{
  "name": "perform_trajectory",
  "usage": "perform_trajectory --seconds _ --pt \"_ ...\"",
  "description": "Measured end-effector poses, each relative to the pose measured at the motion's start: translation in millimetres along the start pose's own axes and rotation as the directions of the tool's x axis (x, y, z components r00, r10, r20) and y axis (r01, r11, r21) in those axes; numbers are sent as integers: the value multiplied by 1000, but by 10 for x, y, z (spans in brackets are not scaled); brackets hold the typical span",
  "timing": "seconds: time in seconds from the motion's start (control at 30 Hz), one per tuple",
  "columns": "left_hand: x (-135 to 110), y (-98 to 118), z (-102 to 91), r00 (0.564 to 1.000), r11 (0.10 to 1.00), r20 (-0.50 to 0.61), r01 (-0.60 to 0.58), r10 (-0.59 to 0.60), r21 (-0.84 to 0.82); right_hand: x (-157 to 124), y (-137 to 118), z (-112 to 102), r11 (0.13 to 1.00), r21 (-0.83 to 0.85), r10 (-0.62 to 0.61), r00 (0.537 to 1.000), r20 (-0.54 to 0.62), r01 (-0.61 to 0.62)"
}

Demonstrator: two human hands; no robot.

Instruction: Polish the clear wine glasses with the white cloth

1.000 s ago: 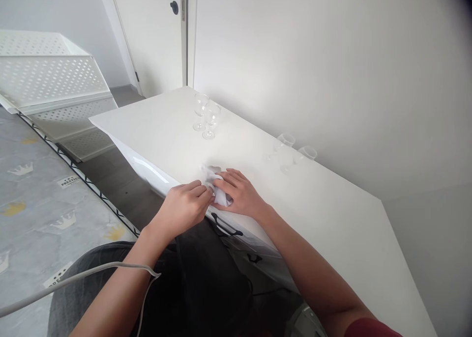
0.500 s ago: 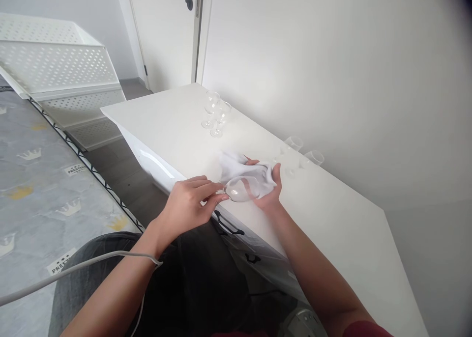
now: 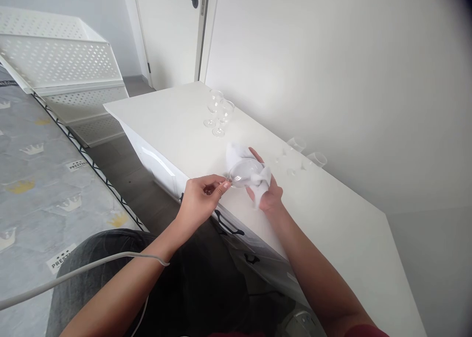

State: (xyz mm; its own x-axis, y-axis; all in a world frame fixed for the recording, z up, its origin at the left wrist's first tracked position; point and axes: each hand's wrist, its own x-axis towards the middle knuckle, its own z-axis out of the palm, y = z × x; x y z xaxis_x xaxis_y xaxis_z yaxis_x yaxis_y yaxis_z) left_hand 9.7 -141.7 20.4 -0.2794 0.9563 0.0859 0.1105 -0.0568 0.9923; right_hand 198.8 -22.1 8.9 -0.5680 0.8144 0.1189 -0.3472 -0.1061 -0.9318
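Note:
My left hand (image 3: 202, 194) pinches the stem of a wine glass (image 3: 239, 176), which lies tilted on its side above the white dresser top. A white cloth (image 3: 236, 154) is wrapped about the bowl and bunched at its rim. My right hand (image 3: 272, 195) grips that cloth around the glass's far end; some of its fingers are hidden behind the cloth. The foot of the glass is mostly covered by my left hand.
Two upright stemmed glasses (image 3: 225, 112) stand farther back on the dresser (image 3: 158, 103). Two more glasses (image 3: 316, 159) lie by the wall on the right. A mattress (image 3: 47, 180) and white perforated bins (image 3: 66, 62) are on the left. A grey cable (image 3: 84, 268) crosses my left forearm.
My right hand has turned and brought the cloth around the bowl, which was largely bare before. My left hand has shifted slightly right, still on the stem.

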Motion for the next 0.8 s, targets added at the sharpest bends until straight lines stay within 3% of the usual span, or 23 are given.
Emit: perform_trajectory --seconds 0.13,0.23,0.33,0.4,0.5,0.57,0.63,0.73,0.8 --pt "42 35 -36 982 992 164 104 -92 -67 -32 4 -58 998 54 8 993 115 -15" --pt "88 55 -88 920 961 357 229 -162 -154 -58 23 -120 997 65 37 977 209 -52" --pt "100 80 -138 875 948 437 290 -207 -132 -48 43 -150 998 33 52 968 246 -62" --pt "85 102 -153 886 969 415 244 -208 -36 -24 54 -141 999 -11 35 963 268 -34" --pt "53 115 -135 954 984 256 129 -158 126 2 53 -74 965 -216 -107 976 188 148" --pt "37 99 -105 985 975 126 94 -121 203 -3 37 0 858 -418 -267 955 131 298" --pt "28 70 -77 996 965 53 58 -74 255 -25 14 75 746 -541 -366 918 154 388" --pt "19 44 -54 997 946 74 -45 22 322 -70 1 142 725 -541 -366 904 222 427" --pt "11 51 -48 990 936 119 -105 68 335 -89 23 139 782 -499 -345 926 155 375"
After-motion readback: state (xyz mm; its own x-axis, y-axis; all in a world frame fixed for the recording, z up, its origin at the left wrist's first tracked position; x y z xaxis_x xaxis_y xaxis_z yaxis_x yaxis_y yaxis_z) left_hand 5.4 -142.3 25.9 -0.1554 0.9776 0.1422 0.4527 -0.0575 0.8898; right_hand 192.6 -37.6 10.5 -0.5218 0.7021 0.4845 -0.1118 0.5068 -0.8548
